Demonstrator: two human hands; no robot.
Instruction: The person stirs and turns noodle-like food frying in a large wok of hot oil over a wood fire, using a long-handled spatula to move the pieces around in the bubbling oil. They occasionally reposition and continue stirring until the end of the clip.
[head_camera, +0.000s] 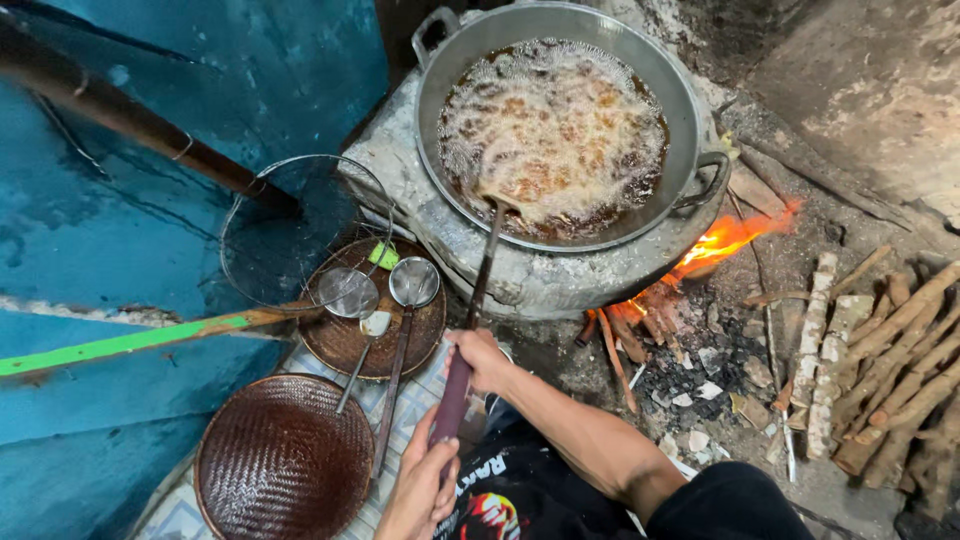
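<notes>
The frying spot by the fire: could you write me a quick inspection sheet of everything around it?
Surface: woven mat on the ground beside a blue wall.
Job's things: big metal wok of bubbling oil with browning food, on an ash-grey stove; long stirrer dipping into the oil.
Clutter: two small strainers on a woven tray, wire skimmer, brown basket.
Hands: right hand and left hand both have fingers wrapped round the stirrer's handle.
Cables: nothing seen.
Surroundings: open flames under the wok, burning sticks, ash, stacked firewood on the right.
</notes>
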